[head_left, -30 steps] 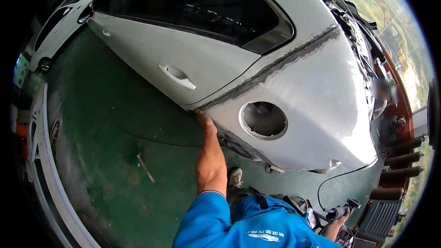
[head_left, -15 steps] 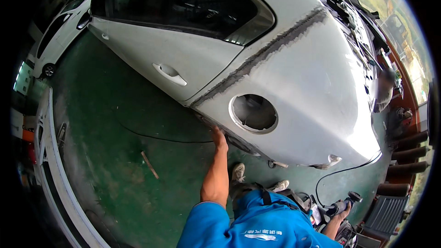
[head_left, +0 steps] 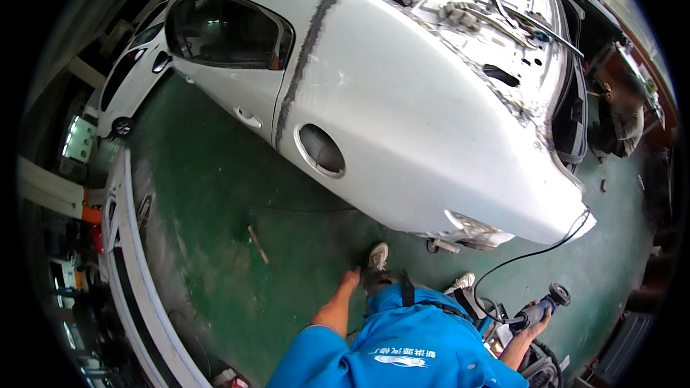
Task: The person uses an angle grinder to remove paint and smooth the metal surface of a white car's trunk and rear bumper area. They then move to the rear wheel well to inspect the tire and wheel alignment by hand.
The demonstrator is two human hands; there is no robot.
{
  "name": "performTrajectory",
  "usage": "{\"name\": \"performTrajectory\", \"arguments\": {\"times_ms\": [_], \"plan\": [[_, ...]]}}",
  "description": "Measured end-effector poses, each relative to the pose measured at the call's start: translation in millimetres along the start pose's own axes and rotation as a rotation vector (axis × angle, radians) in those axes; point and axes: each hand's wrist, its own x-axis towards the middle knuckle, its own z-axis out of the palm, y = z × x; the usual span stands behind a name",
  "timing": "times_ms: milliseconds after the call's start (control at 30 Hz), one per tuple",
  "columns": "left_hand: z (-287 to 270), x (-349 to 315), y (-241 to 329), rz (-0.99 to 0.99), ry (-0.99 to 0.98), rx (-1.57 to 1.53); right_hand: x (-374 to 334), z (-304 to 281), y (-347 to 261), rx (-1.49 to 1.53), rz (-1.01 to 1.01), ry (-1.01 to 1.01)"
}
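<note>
My right hand [head_left: 537,327] is closed around a blue and dark angle grinder [head_left: 530,312], held out at my right side with its disc end [head_left: 559,295] pointing away from me. A black cord [head_left: 497,273] loops from the tool up to the rear corner of a pale silver car body [head_left: 431,122]. Low at my left side hangs my left hand [head_left: 350,278], apart from the car; how its fingers lie is too small to make out. A dark, sanded strip [head_left: 305,50] runs down the car's side behind the rear door, near a round opening [head_left: 321,151].
A long silvery car panel or rail [head_left: 136,266] lies at the left. A thin brown stick [head_left: 257,244] rests on the green floor [head_left: 208,194]. A white car [head_left: 133,75] stands at the far left. Another person [head_left: 625,118] is at the far right, beside a bench.
My left hand has come away from the car's lower edge, back toward my body. The view has shifted, showing more of the car's rear. The grinder stays in my right hand.
</note>
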Motion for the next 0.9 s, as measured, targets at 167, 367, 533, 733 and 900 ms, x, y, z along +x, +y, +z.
{"name": "performTrajectory", "arguments": {"times_ms": [167,367,533,733,900], "plan": [[69.7,-97.7,59.2,0.180,0.145,-0.092,43.7,-13.8,-56.9,-0.019,0.074,0.002],[134.3,-205.4,155.8,0.595,0.034,-0.057,105.9,-14.3,-110.0,-0.015,0.128,-0.024],[161.8,-209.8,177.0,0.674,0.262,-0.158,139.1,10.5,-109.1,-0.030,0.192,-0.028],[145.9,-328.8,275.7,1.085,0.855,-0.217,158.4,20.8,-123.3,-0.049,0.277,-0.105],[137.2,-384.4,339.2,1.321,0.910,-0.094,157.9,21.4,-127.0,-0.077,0.237,-0.070]]}}
